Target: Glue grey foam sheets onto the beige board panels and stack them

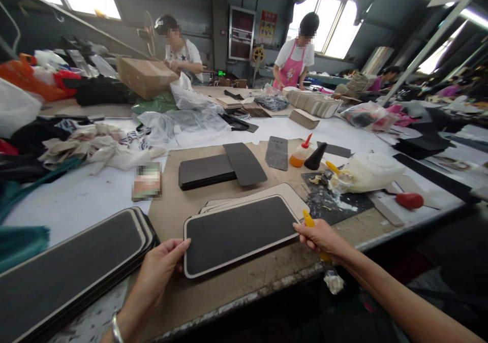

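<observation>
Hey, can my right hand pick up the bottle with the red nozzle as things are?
Probably not yet: your right hand grips the yellow-handled brush and pinches the dark panel, though the bottle looks within reach otherwise.

cardboard box (147, 76), crumpled clear plastic (183, 122), a co-worker (309, 54) in a pink apron (293, 62), poster (268, 27) (red and yellow)

No words legible; the grey template (276, 155) bears handwriting and the wall poster (268, 28) printed lettering, both too small; a green sign (221, 73) shows an arrow
</observation>
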`<control>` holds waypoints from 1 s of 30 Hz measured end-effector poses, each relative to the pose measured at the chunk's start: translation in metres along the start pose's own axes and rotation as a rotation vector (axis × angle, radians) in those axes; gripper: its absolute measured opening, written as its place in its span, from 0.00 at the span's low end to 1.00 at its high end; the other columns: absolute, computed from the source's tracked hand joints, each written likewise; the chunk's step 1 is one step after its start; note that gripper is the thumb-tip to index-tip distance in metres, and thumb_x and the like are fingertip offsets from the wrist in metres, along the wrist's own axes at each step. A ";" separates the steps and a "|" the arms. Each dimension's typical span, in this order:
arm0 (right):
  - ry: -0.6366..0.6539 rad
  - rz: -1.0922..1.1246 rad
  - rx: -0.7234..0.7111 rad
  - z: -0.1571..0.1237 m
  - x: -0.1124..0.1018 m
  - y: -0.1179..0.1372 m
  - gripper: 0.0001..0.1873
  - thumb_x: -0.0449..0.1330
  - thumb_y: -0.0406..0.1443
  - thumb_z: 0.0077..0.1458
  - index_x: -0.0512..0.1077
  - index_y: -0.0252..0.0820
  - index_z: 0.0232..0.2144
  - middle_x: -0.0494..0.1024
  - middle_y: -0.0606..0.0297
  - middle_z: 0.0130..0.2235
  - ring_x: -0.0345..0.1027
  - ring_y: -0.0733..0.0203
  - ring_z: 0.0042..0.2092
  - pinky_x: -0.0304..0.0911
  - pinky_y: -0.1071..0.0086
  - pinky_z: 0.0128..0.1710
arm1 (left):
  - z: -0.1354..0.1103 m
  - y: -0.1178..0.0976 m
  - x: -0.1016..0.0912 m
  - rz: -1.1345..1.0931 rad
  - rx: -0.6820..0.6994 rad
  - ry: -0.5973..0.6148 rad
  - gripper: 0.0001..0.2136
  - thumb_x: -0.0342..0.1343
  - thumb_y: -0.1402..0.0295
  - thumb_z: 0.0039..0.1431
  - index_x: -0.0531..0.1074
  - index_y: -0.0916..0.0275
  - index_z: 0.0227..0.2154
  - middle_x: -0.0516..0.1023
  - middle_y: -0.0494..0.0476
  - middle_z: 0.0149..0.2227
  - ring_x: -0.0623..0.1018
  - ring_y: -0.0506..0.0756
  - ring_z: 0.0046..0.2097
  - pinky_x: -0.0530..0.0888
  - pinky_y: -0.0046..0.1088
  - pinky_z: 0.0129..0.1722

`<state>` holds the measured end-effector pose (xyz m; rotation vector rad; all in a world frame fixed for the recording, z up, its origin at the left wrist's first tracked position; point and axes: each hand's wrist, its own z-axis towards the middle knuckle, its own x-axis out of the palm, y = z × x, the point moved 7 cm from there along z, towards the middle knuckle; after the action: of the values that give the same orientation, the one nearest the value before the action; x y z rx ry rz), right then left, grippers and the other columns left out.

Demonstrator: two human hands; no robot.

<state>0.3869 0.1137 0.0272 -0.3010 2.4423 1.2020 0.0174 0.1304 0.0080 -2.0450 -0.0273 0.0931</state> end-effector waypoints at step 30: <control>-0.438 -0.318 -0.599 -0.040 -0.017 0.042 0.23 0.54 0.56 0.46 0.65 0.43 0.19 0.69 0.70 0.17 0.64 0.66 0.21 0.60 0.75 0.25 | -0.013 -0.007 -0.010 -0.175 0.138 -0.047 0.18 0.63 0.54 0.38 0.74 0.62 0.28 0.77 0.51 0.26 0.73 0.51 0.28 0.72 0.24 0.28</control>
<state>0.3765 0.1080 0.0867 -0.5070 1.5616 1.6206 0.0084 0.1219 0.0209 -1.8939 -0.2225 0.0325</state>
